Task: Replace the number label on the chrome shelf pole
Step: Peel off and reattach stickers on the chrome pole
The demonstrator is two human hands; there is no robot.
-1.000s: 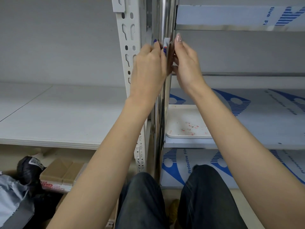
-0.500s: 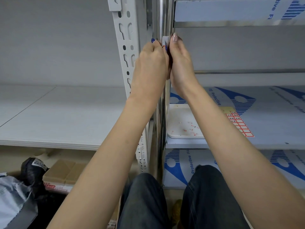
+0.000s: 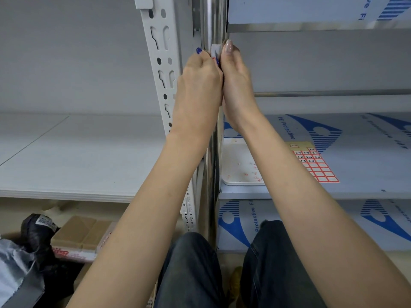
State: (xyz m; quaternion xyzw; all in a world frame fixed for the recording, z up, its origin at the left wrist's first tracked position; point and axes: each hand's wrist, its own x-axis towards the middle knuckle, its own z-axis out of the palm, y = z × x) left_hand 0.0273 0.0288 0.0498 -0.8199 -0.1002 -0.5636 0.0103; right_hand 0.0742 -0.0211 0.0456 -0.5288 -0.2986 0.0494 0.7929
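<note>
Both hands have closed together since a second ago, and the right forearm now clears a label sheet on the shelf.

Held high on the vertical chrome shelf pole, the small white number label shows taller than wide, its long side running up the pole and its face turned to the camera, with a red mark near its lower end. At its left edge the left hand pinches it with curled fingers, one blue-nailed tip just beside the pole. Pressed against that hand, the right hand lays a straight finger along the label's right edge; its other fingers are hidden. Lower on the film-covered metal shelf, a flat white plastic tray lies beside the yellow sheet of red-bordered labels. A white slotted steel upright stands just left of the pole.
</note>
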